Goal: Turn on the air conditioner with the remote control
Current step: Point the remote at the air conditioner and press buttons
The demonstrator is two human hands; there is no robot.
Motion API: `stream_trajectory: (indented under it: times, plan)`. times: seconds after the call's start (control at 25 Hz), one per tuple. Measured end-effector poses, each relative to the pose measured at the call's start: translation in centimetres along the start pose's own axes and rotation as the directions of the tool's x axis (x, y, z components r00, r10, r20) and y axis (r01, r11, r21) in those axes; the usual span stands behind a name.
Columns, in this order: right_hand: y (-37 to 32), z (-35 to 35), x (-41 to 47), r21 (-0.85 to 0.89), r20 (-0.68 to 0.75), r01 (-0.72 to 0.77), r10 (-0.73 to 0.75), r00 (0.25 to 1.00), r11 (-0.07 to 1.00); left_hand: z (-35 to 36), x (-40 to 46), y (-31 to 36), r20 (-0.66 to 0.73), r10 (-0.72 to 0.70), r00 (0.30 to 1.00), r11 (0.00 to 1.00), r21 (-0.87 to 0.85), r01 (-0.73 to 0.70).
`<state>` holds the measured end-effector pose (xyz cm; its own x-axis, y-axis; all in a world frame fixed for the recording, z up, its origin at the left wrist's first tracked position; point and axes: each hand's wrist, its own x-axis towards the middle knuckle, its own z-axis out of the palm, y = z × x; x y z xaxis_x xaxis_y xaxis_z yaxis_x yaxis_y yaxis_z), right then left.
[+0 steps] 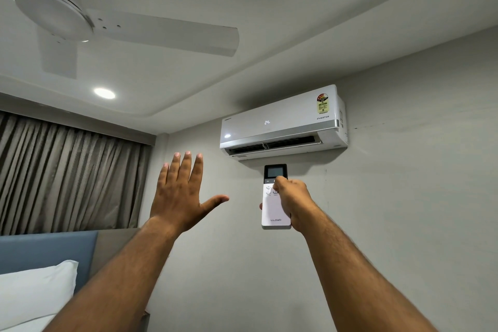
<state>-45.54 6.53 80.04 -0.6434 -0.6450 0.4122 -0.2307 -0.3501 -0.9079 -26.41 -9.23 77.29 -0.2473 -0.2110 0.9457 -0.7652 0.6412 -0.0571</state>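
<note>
A white wall-mounted air conditioner (283, 122) hangs high on the grey wall. Its front shows "24" lit and its bottom flap stands open. Just below it, my right hand (292, 199) grips a white remote control (274, 210) with a dark screen at its top, pointed up at the unit; my thumb rests on the buttons under the screen. My left hand (180, 194) is raised to the left of the remote, palm toward the wall, fingers spread, holding nothing.
A white ceiling fan (80, 19) hangs at the upper left, with a lit recessed lamp (104, 93) beside it. Grey curtains (62, 175) cover the left wall. A blue headboard (48, 248) and a white pillow (32, 294) sit at the lower left.
</note>
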Motion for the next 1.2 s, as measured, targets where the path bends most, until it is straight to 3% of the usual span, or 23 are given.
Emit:
stream_trajectory:
  times: [0.8,1.08,1.2]
  plan:
    - [-0.3,0.3,-0.8,-0.080,-0.039,-0.036,0.033,0.999,0.996,0.2,-0.5,-0.1,0.015,-0.057,0.998,0.996,-0.062,0.057]
    - [-0.6,1.7,-1.5,-0.019,-0.028,-0.041,0.040,0.999,0.999,-0.3,-1.4,0.2,0.041,-0.130,0.991,0.962,-0.237,0.136]
    - [-0.5,3.4,-2.1,0.040,0.005,-0.025,0.024,1.000,0.999,-1.2,-1.6,-0.2,0.065,-0.276,0.959,0.870,-0.408,0.277]
